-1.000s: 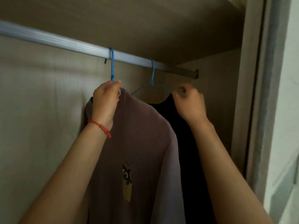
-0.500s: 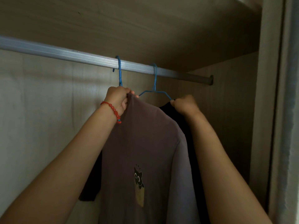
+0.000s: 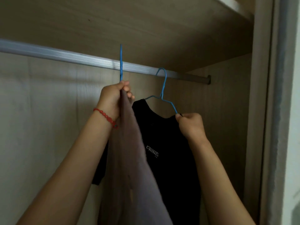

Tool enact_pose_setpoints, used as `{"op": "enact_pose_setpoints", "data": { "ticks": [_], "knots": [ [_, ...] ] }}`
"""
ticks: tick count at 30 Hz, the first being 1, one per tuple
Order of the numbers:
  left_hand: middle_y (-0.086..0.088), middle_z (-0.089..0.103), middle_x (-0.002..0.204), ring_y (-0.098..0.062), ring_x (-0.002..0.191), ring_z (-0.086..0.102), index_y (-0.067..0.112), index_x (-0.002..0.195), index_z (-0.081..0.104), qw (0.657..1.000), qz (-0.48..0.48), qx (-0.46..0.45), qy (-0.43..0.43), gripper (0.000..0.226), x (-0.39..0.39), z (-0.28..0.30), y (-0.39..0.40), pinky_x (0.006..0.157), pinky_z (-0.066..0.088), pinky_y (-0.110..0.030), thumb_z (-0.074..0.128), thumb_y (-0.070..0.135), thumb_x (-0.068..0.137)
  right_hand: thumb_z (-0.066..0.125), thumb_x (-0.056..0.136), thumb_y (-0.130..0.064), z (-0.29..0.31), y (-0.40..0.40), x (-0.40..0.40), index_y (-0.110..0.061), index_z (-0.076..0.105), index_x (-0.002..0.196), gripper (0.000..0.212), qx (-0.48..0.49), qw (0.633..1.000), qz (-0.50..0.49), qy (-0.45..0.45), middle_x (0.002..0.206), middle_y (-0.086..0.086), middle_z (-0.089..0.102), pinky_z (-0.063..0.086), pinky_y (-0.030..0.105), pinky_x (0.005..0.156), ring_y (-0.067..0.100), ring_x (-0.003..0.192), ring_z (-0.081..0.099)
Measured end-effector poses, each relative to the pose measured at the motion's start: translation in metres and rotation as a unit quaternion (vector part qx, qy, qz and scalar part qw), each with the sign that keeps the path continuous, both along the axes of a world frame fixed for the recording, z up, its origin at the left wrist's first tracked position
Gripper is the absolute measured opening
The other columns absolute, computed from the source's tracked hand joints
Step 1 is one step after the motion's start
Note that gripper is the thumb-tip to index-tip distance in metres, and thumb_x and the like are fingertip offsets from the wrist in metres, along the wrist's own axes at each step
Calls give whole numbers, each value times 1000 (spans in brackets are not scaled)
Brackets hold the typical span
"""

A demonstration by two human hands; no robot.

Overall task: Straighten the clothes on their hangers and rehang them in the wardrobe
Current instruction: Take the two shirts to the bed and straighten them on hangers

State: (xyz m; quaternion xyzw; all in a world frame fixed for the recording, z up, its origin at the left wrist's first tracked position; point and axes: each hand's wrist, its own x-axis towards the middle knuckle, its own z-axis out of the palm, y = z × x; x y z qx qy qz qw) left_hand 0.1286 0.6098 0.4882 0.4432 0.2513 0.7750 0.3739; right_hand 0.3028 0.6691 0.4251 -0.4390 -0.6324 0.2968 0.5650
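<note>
Turned edge-on since a moment ago, the mauve shirt (image 3: 129, 151) now uncovers the black shirt (image 3: 167, 143) behind it. Left hand (image 3: 113, 99) grips the mauve shirt's neck under its blue hanger hook (image 3: 121, 62) — raised across the rail (image 3: 65, 56). Right hand (image 3: 190, 124) pinches the black shirt's shoulder at its hanger (image 3: 164, 93) — hooked on the rail.

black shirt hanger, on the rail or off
On: its blue hook loops over the rail, while the right hand pinches the black shirt.
</note>
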Motion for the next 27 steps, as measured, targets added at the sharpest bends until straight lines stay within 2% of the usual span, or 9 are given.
{"op": "enact_pose_setpoints", "data": {
  "ticks": [3, 8, 12, 15, 18, 21, 25, 27],
  "knots": [
    [9, 40, 31, -3, 26, 36, 10, 80, 46, 1000, -4, -20, 13, 27, -6, 6, -9, 40, 39, -13, 28, 15, 100, 52, 91, -21, -21, -17, 3, -11, 60, 64, 30, -33, 999, 12, -6, 58, 4, 50, 34, 29, 56, 17, 53, 48],
    [9, 39, 31, -3, 27, 36, 9, 82, 45, 999, -29, -11, 45, 23, -11, 30, -25, 39, 39, -12, 30, 12, 99, 49, 93, -21, -17, -33, 8, -3, 66, 79, 28, -75, 997, 21, 18, 72, 9, 54, 36, 33, 65, 22, 67, 51],
    [6, 37, 31, -4, 25, 33, 9, 84, 46, 993, -83, -29, 75, 22, -11, 21, -34, 36, 38, -11, 30, 12, 98, 50, 92, -21, -17, -47, 11, 9, 63, 93, 33, -34, 999, -25, 23, 72, 12, 52, 35, 34, 64, 25, 67, 48],
    [5, 36, 30, -4, 24, 33, 7, 84, 49, 988, -120, -38, 88, 24, -5, -2, -40, 36, 37, -11, 31, 12, 98, 49, 92, -20, -23, -64, 16, 13, 59, 96, 34, -29, 998, -46, 34, 73, 13, 49, 33, 34, 64, 24, 68, 45],
    [3, 36, 30, -4, 24, 33, 6, 85, 52, 988, -132, -32, 77, 24, 0, -30, -42, 36, 37, -12, 32, 9, 97, 49, 93, -18, -36, -83, 22, 7, 63, 89, 30, -41, 996, -50, 54, 68, 13, 49, 33, 33, 59, 24, 62, 44],
    [5, 36, 30, -4, 23, 33, 7, 88, 53, 987, -136, -45, 68, 27, 7, -63, -43, 36, 36, -12, 28, 8, 98, 50, 93, -17, -55, -105, 27, -2, 67, 77, 28, -52, 994, -76, 63, 61, 10, 49, 32, 26, 51, 20, 52, 43],
    [5, 34, 29, -5, 22, 32, 8, 87, 55, 983, -150, -78, 66, 30, 20, -108, -49, 36, 35, -12, 27, 5, 98, 50, 93, -16, -88, -139, 41, 3, 66, 79, 29, -106, 987, -58, 111, 72, 17, 52, 35, 33, 63, 27, 67, 47],
    [5, 33, 29, -6, 22, 30, 7, 87, 56, 981, -159, -90, 67, 31, 28, -133, -57, 36, 34, -12, 27, 3, 97, 51, 92, -16, -107, -157, 51, 1, 65, 76, 27, -118, 985, -60, 109, 72, 16, 50, 33, 34, 62, 27, 66, 45]
  ]
}}
